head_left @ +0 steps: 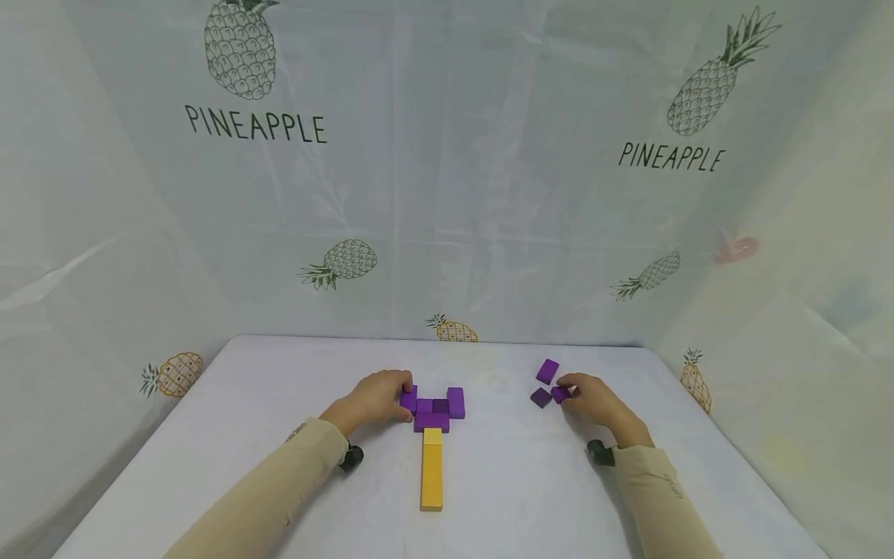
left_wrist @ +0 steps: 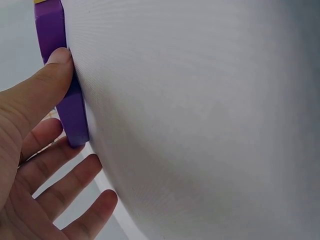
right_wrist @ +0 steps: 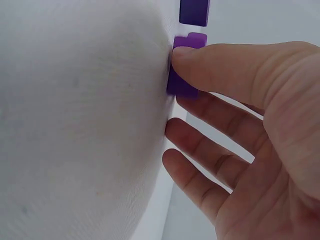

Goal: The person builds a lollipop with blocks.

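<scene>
My left hand holds an upright purple block at the left side of a small block figure, thumb at its near end and fingers at the far end. In the left wrist view that purple block lies against the white surface. The figure also has a wide purple block, two small purple blocks side by side above it, and another upright purple block on the right. My right hand pinches a small purple block between thumb and fingers, low at the table.
A yellow bar with a lighter yellow piece at its far end runs below the figure. Near my right hand lie a loose purple block and a dark purple block. A pineapple-print curtain hangs behind the white table.
</scene>
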Motion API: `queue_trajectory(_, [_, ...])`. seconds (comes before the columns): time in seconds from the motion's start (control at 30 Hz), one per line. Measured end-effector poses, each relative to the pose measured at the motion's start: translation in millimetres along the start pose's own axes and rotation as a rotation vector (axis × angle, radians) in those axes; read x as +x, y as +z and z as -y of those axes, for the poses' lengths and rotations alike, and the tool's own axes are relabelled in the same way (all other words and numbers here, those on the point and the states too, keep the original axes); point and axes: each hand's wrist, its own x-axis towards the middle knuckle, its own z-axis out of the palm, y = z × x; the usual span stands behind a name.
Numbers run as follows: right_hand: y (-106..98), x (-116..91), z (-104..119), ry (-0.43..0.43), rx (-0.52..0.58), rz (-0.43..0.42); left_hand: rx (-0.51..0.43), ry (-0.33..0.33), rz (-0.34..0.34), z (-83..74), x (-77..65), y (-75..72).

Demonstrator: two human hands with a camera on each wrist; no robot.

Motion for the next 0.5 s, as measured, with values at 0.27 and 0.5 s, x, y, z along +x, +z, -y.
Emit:
queue_trajectory(0.27, [-2.2,0.3,2.4,-0.004,-0.001,0.003,0.003,-0.009,0.008,0.6,1.1,0.0])
queue_trajectory(0.5, [-4.4,1.7,4.5,-0.062,-0.017,-0.035,-0.002,-0.009,0.007,-0.4,-0.2,-0.3])
